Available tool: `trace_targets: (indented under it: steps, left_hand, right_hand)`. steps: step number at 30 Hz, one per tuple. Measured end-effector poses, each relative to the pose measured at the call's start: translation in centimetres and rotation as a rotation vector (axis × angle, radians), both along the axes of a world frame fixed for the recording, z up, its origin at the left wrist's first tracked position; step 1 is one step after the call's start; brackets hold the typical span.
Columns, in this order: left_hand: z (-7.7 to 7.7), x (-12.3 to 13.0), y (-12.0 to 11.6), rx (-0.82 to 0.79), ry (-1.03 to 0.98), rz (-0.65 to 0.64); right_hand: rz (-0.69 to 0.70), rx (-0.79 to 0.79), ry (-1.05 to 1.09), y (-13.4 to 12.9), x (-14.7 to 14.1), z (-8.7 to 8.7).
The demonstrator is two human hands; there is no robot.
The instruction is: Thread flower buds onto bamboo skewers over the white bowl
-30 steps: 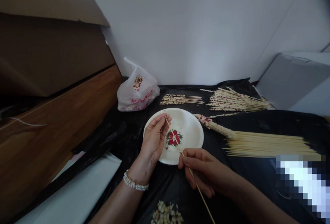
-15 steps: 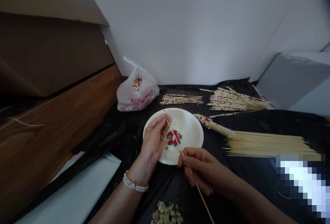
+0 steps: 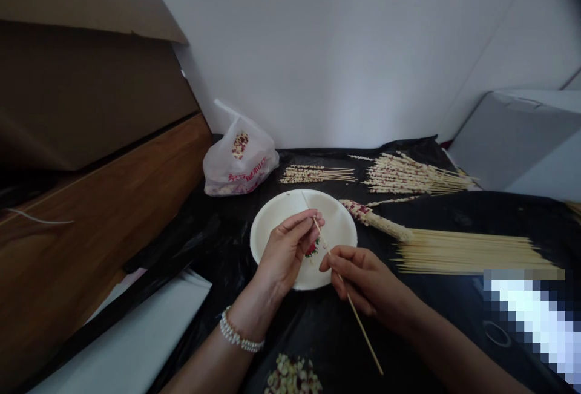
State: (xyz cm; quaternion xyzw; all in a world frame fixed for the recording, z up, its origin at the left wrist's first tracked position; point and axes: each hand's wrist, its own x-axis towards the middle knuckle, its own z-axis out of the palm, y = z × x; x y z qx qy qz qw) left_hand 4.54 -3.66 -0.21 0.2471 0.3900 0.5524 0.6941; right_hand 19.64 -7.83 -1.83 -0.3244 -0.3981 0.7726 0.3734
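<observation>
My right hand point(image 3: 356, 276) grips a thin wooden skewer point(image 3: 363, 327) between thumb and fingers, over the near right rim of a white basin point(image 3: 267, 224). The skewer slants from the lower right up over the basin. A small pale piece sits on it between my hands. My left hand point(image 3: 290, 249), wearing a beaded bracelet point(image 3: 233, 334), pinches the skewer nearer its upper end. Whether a kernel is also in those fingertips, I cannot tell. Part of the basin's red flower print is hidden by my left hand. Below lies a heap of pale and reddish corn kernels point(image 3: 293, 376).
A partly stripped corn cob point(image 3: 381, 224) and a bundle of bare skewers point(image 3: 467, 253) lie at right. Kernel-threaded skewers point(image 3: 403, 174) and a smaller group point(image 3: 308, 174) lie behind. A plastic bag point(image 3: 242, 161) stands back left. Cardboard point(image 3: 91, 91) rises at left.
My left hand has moved right and slightly down along the skewer, leaving its upper tip sticking out beyond the fingers. My right hand has shifted slightly right, still gripping the skewer.
</observation>
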Motion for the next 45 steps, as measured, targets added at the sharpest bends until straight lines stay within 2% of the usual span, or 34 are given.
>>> trace_targets:
  steps: [7,10,15,18,23,28,31,45]
  left_hand:
    - [0.3,-0.2,-0.4,-0.054,-0.034,-0.176]
    - [0.2,-0.2,-0.3,-0.072,-0.04,-0.148]
    - [0.5,-0.4,0.3,-0.14,-0.114,-0.013]
    - [0.7,-0.8,0.6,-0.154,-0.145,0.021]
    - [0.7,-1.1,0.6,-0.14,-0.114,-0.071]
    - [0.3,-0.9,0.4,-0.048,-0.039,-0.147]
    - [0.2,-0.7,0.3,-0.065,-0.012,-0.189]
    - [0.4,-0.4,-0.4,-0.026,0.127,-0.223]
  right_hand:
    - [-0.087,-0.027,0.017,0.4,0.3,0.3]
    - [-0.066,-0.027,0.012,0.3,0.4,0.4]
    - [0.111,-0.02,-0.007,0.0,0.5,0.4]
    - [0.148,0.0,-0.018,-0.2,0.4,0.4]
    - [0.129,0.042,-0.051,-0.2,0.2,0.5]
    - [0.069,0.067,-0.08,-0.1,0.4,0.6]
    - [0.049,0.075,-0.089,0.0,0.4,0.7]
    - [0.001,0.085,-0.121,0.2,0.4,0.8]
